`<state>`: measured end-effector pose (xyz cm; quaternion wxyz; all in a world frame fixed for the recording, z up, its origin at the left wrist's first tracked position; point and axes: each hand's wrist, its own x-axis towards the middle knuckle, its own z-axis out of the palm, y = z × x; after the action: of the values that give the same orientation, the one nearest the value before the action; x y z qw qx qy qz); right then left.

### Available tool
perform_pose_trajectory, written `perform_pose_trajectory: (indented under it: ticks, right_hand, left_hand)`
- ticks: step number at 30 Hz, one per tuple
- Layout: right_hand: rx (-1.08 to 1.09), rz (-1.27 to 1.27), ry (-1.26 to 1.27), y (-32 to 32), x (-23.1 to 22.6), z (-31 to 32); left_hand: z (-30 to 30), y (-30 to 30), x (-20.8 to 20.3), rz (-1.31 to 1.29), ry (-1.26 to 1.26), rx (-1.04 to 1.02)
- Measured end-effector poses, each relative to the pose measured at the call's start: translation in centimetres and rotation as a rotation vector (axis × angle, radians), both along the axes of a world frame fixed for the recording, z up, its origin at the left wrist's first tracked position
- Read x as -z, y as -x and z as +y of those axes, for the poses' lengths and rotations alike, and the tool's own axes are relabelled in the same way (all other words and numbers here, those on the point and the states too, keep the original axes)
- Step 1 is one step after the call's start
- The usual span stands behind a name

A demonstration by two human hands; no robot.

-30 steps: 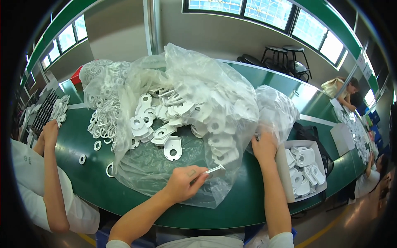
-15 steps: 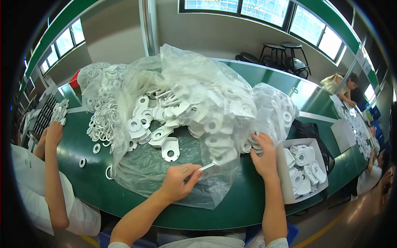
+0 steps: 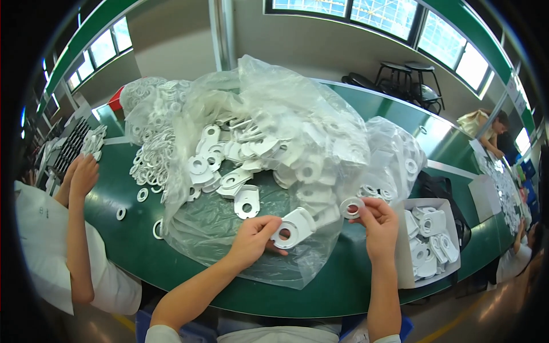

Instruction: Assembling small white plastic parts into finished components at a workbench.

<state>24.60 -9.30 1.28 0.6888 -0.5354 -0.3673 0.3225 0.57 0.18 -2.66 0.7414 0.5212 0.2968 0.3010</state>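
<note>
My left hand point(image 3: 255, 240) pinches a flat white plastic plate point(image 3: 301, 224) with a round hole, its face turned up toward me. To its right, my right hand point(image 3: 378, 224) grips a white plastic ring point(image 3: 351, 208) between thumb and fingers; ring and plate are apart. Beyond both hands a large clear plastic bag point(image 3: 303, 103) lies open, with many similar white plates point(image 3: 246, 201) spilling from its mouth. A smaller clear bag point(image 3: 394, 150) of rings sits behind my right hand, some rings showing at its opening.
Right of my right forearm stands a white box point(image 3: 406, 251) filled with assembled-looking white parts point(image 3: 429, 237). Loose rings point(image 3: 150, 166) are heaped on the green table point(image 3: 114, 243) at left. A co-worker point(image 3: 63, 240) sits close on the left; a black bag point(image 3: 443, 194) lies behind the box.
My right hand has come away from the small bag's opening with a ring in it. The plate in my left hand has turned from edge-on to face-up. The view has shifted slightly.
</note>
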Motion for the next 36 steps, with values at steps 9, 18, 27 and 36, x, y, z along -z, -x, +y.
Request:
perform_pose_trajectory:
  ticks: [9, 18, 27, 36]
  right_hand:
    - [-0.236, -1.065, -0.344, 7.8, 1.3, 0.6]
    - [0.114, -1.001, -0.333, 7.0, 0.3, 0.2]
    - [-0.774, -0.411, 0.432, 6.0, 0.4, 0.0]
    - [-0.716, -0.095, 0.455, 7.4, 2.0, 0.3]
  left_hand:
    - [-0.4, 0.1, -0.2, -0.218, 0.244, 0.115]
    - [-0.6, 0.1, -1.2, -0.067, 0.006, 0.263]
    - [-4.2, 4.9, -3.8, 0.476, -0.846, -0.016]
    - [2.1, 22.6, -1.4, 0.990, -1.147, -0.827]
